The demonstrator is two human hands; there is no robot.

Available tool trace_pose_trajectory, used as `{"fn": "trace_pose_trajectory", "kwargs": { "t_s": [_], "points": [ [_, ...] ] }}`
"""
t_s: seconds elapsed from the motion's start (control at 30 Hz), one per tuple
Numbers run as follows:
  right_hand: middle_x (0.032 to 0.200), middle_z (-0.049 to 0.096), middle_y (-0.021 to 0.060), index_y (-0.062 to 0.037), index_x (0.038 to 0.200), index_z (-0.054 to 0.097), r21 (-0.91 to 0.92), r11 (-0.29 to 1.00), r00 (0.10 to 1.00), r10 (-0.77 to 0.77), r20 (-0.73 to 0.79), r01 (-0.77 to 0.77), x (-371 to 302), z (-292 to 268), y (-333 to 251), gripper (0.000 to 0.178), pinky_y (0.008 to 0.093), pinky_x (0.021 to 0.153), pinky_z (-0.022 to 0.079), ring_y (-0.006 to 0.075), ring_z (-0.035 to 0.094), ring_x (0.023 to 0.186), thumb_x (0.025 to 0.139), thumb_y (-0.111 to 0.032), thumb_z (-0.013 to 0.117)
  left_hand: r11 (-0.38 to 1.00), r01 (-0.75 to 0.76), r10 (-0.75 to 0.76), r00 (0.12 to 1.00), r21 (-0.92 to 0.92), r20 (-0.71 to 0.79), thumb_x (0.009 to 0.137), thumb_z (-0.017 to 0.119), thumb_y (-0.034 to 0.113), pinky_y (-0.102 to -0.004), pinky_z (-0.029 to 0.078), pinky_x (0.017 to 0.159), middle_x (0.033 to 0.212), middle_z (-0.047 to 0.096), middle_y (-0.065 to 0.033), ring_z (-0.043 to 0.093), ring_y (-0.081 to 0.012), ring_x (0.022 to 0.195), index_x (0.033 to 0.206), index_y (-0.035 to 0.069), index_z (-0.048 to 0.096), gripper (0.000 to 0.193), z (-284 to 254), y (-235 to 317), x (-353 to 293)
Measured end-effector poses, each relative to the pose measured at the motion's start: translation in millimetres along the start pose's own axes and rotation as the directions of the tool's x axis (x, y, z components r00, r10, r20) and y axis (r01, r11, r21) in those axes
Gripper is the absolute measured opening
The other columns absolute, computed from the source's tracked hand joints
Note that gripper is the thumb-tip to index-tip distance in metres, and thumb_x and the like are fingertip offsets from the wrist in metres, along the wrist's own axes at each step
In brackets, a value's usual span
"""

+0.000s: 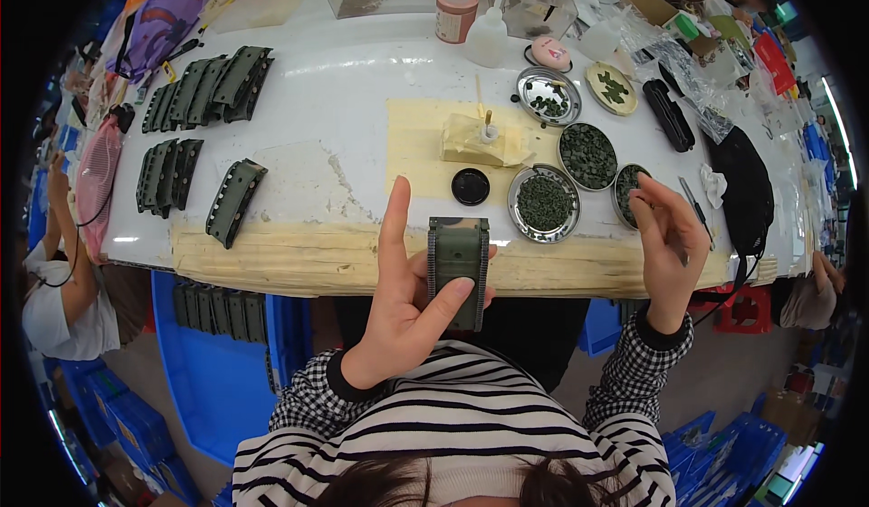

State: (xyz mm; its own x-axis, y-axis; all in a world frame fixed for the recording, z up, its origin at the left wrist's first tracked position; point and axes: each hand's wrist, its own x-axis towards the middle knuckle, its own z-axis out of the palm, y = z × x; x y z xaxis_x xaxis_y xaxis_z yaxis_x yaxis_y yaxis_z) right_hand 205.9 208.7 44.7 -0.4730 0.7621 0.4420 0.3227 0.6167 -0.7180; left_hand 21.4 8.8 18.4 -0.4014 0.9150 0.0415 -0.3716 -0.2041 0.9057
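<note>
Before my body, at the table's front edge, my left hand (398, 312) grips a dark green ribbed plastic part (458, 267). Its thumb lies across the part's face and its index finger points up, off the part. To the right, my right hand (672, 244) has thumb and forefinger curled together beside a small round dish of dark green bits (625, 201). Whatever is between those fingertips is too small to make out. Close by stand a dish of fine green pieces (544, 204) and a dish of larger green pieces (587, 156).
Similar curved green parts (237, 201) lie in groups on the left of the table. A tape-wrapped block (484, 140) and a black round cap (470, 186) sit mid-table. A white squeeze bottle (489, 36) stands behind. Below left is a blue bin (195, 380) with more green parts.
</note>
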Motion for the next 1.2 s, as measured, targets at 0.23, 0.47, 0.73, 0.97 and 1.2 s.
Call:
{"fn": "trace_pose_trajectory", "kwargs": {
  "t_s": [0.23, 0.47, 0.73, 0.97, 1.2],
  "points": [
    [0.089, 0.071, 0.0037, -0.0037, 0.097, 0.07, 0.311, 0.95, 0.98, -0.068, 0.189, 0.006, -20, 40, -50, 0.018, 0.0174, 0.049, 0.034, 0.0017, 0.049, 0.058, 0.083, 0.007, 0.067, 0.998, 0.037, -0.04, 0.996, 0.041, 0.079, 0.101, 0.043, 0.01, -0.036, 0.053, 0.091, 0.128, 0.052, -0.0167, 0.061, -0.0185, 0.105, 0.135, 0.003, 0.039, 0.035, -7, -4, 0],
    [0.087, 0.065, 0.0077, -0.0026, 0.092, 0.07, 0.402, 0.907, 0.949, -0.229, 0.216, 0.127, -27, 70, -75, 0.02, 0.0235, 0.058, 0.047, 0.0145, 0.058, 0.066, 0.074, 0.007, 0.074, 0.995, 0.089, -0.086, 0.993, -0.036, 0.076, 0.102, 0.047, 0.014, -0.0297, 0.041, 0.098, 0.112, 0.059, -0.0087, 0.054, -0.0146, 0.111, 0.107, -0.001, 0.059, 0.02, -10, -4, 4],
    [0.081, 0.061, 0.0053, -0.0061, 0.093, 0.071, 0.261, 0.92, 0.919, -0.347, 0.19, 0.293, -31, 75, -72, 0.026, 0.0279, 0.059, 0.045, 0.0183, 0.058, 0.067, 0.069, 0.002, 0.078, 0.977, -0.054, 0.046, 0.998, 0.206, 0.044, 0.102, 0.048, 0.018, -0.0343, 0.037, 0.103, 0.122, 0.059, -0.0163, 0.051, -0.0191, 0.121, 0.099, 0.0, 0.058, 0.021, -15, -4, 4],
    [0.08, 0.061, 0.0036, -0.0063, 0.089, 0.069, 0.068, 0.847, 0.837, -0.532, 0.127, 0.528, -27, 74, -71, 0.028, 0.0293, 0.057, 0.044, 0.019, 0.058, 0.068, 0.063, -0.002, 0.08, 0.919, -0.12, 0.103, 0.993, 0.376, 0.064, 0.1, 0.048, 0.008, -0.0325, 0.041, 0.1, 0.118, 0.061, -0.0169, 0.054, -0.0194, 0.116, 0.127, -0.002, 0.051, 0.029, -15, 0, 5],
    [0.08, 0.061, 0.006, -0.0042, 0.088, 0.067, 0.111, 0.906, 0.903, -0.419, 0.097, 0.409, -19, 71, -79, 0.028, 0.0306, 0.059, 0.046, 0.0227, 0.059, 0.069, 0.063, 0.001, 0.078, 0.756, -0.277, 0.31, 0.949, 0.592, 0.048, 0.087, 0.058, -0.002, -0.0284, 0.051, 0.073, 0.092, 0.067, -0.0163, 0.066, -0.0202, 0.076, 0.152, -0.001, 0.014, 0.078, -2, 0, 3]
  ]
}}
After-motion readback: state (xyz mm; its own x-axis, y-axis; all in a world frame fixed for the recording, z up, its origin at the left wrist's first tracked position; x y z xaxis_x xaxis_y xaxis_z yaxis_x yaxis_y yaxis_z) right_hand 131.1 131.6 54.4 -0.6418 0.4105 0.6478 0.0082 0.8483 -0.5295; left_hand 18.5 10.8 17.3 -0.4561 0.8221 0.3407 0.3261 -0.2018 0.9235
